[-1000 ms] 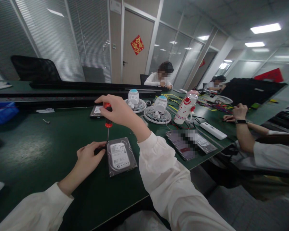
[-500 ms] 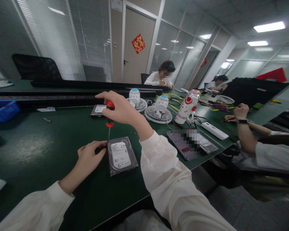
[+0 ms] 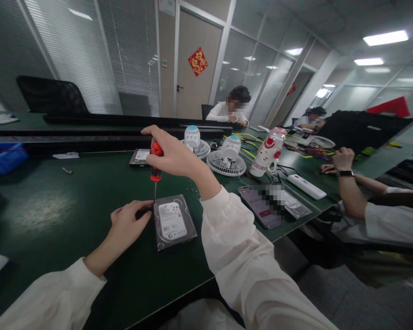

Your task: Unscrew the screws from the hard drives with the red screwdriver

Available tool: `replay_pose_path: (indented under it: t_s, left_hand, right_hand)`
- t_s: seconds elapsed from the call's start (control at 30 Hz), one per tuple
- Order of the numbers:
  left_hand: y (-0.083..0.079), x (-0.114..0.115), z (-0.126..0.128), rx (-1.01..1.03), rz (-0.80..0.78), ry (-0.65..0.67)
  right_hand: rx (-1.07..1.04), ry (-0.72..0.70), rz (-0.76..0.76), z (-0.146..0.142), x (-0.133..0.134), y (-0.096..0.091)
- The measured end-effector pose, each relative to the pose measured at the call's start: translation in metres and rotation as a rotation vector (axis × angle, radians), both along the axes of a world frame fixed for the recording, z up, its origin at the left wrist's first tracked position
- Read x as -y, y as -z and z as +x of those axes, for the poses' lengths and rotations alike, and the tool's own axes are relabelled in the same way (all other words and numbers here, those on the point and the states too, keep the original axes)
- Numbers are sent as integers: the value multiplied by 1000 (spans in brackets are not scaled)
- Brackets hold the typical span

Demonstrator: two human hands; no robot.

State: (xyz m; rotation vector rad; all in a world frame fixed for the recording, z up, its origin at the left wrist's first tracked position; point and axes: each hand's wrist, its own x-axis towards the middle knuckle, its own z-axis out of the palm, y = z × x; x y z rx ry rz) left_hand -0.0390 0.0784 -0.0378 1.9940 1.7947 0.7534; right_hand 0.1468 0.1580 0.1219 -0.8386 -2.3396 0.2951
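On the green table lies a hard drive [image 3: 173, 221] with a white label facing up. A screwdriver [image 3: 156, 176] with a red and black handle stands upright, its tip at the drive's far left corner. My right hand [image 3: 172, 158] is closed around the handle from above, the index finger raised along the top. My left hand [image 3: 129, 222] grips that same corner from the left, thumb and index finger at the drive's edge near the tip. Small screws [image 3: 192, 190] lie just beyond the drive, partly beside my right forearm.
A second hard drive [image 3: 139, 157] lies behind my right hand. Two white fans [image 3: 227, 165], a bottle [image 3: 266, 153], a phone [image 3: 258, 208] and a white power bank [image 3: 307, 186] stand or lie to the right. A co-worker's arm [image 3: 351, 183] rests at the right edge. A blue bin [image 3: 5, 158] is far left.
My right hand has turned slightly on the screwdriver handle, its raised finger shifting a little rightward. The drive and my left hand stay in place.
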Motion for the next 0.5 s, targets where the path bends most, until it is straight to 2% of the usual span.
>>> replay_pose_path:
  t_s: [0.13,0.27,0.5]
  left_hand:
    - [-1,0,-1,4,-2,13]
    - [0,0,0,5,8,9]
    - [5,0,-1,6,36,25]
  right_hand:
    - [-45,-33,17,-1,-3,3]
    - [-110,-112,-43,-1,-8,6]
    - [-153,-74,-44,-5,-6,6]
